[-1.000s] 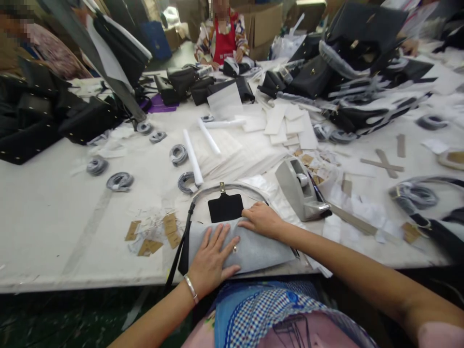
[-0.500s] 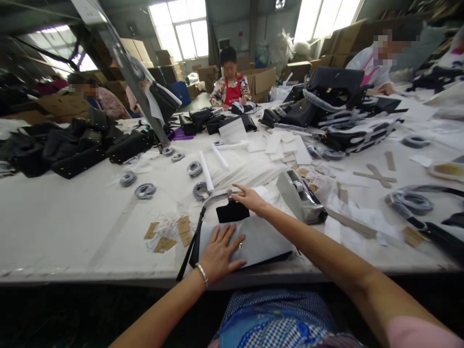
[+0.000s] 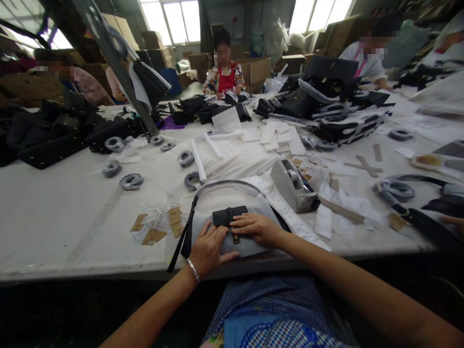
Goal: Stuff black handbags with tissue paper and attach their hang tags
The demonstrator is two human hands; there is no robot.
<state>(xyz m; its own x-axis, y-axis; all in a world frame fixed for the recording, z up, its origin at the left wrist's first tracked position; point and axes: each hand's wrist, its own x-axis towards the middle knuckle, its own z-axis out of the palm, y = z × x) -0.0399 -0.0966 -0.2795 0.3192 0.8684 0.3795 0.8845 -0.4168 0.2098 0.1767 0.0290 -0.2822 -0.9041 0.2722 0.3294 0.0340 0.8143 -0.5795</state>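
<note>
A black handbag [image 3: 186,241] lies at the front edge of the table, its front covered by a pale protective sheet [image 3: 250,249]. Its handle [image 3: 232,182] arches away on the far side, and a dark strap [image 3: 176,253] hangs at the left. The short black flap [image 3: 220,217] is folded down over the sheet, with a gold clasp [image 3: 235,237] at its lower end. My left hand [image 3: 210,247], fingers stretched out, rests on the sheet beside the flap. Flat across the flap's right part lies my right hand [image 3: 259,229], fingers extended. Neither hand grasps anything.
A tape dispenser [image 3: 294,188] stands right of the bag. Brown cardboard tags [image 3: 154,236] lie to the left, with wrapped coiled straps [image 3: 131,181] beyond. Black bags are piled at the back left [image 3: 50,140] and back right [image 3: 328,96]. A co-worker [image 3: 224,79] sits opposite.
My right hand has brought the raised flap down toward me onto the bag's front and now lies on it. My left hand stays on the sheet. The view has shifted slightly.
</note>
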